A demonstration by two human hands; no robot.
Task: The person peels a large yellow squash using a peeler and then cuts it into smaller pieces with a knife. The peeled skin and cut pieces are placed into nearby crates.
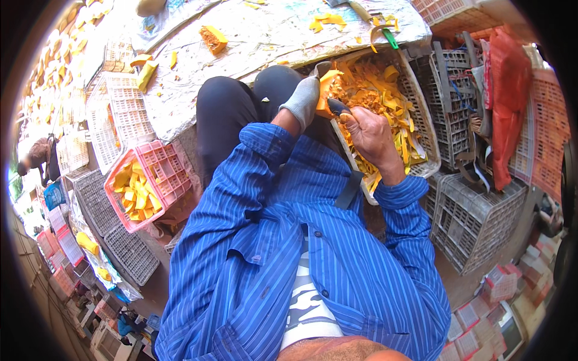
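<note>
My left hand (305, 100), in a light grey glove, holds a piece of orange pumpkin (327, 92) with its stringy inner side turned to the right. My bare right hand (368, 133) grips a dark-ended tool (337, 107), perhaps a spoon, against the lower right of that piece; its handle is mostly hidden in the fist. Beneath both hands, a pale plastic crate (423, 113) is heaped with pumpkin peels and stringy pulp (399, 106). A seeded pumpkin chunk (213, 39) lies on the sheet-covered table.
The covered table (257, 27) bears peel scraps and a green-tipped peeler (389, 38). At left a pink crate (169, 173) holds cut pumpkin. Grey crates (478, 216) and a red mesh sack (508, 99) stand at right. Another person (39, 155) bends over at far left.
</note>
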